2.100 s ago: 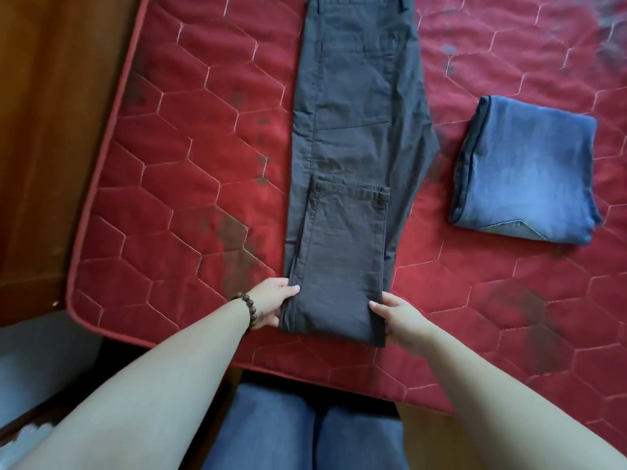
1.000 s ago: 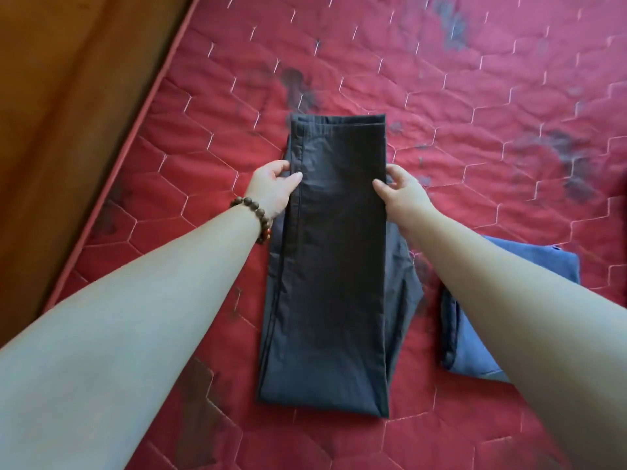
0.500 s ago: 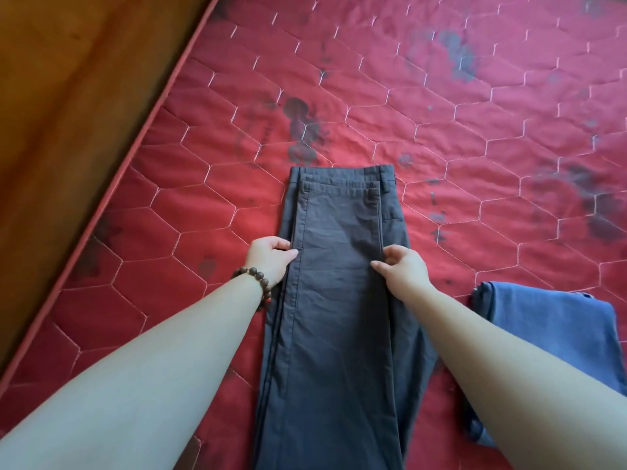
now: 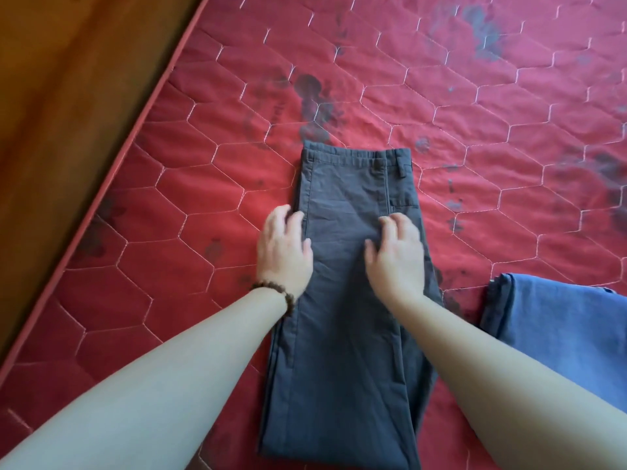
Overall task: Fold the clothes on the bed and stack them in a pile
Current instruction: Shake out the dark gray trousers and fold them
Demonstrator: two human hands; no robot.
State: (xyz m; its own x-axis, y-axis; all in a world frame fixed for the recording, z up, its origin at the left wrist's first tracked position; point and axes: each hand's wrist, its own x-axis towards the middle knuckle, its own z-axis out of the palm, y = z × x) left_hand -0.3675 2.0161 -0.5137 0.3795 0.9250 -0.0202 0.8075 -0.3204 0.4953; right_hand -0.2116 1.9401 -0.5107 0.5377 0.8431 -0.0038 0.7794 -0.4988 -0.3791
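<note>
Grey trousers [image 4: 342, 300] lie flat on the red quilted mattress [image 4: 190, 205] of the bed, folded lengthwise into a long narrow strip, the waistband at the far end beyond our fingertips and the rest running back between our forearms toward us. Our left hand [image 4: 283, 254] rests palm down on the left edge of the trousers, its fingers spread and straight, partly on the cloth and partly over the mattress just beside it; a dark beaded bracelet [image 4: 276, 295] sits on that wrist. Our right hand [image 4: 397, 256] lies flat on the right half of the same garment, fingers relaxed and slightly apart, pressing the fabric and gripping nothing. The two hands are level with each other, with a band of grey cloth between them. To the right of our right forearm, apart from the trousers, lies a folded blue garment [image 4: 559, 327], cut off by the frame edge. Left of our left hand, past the mattress piping, is brown wood [image 4: 68, 96]. Dark stains mark the mattress beyond the waistband.
</note>
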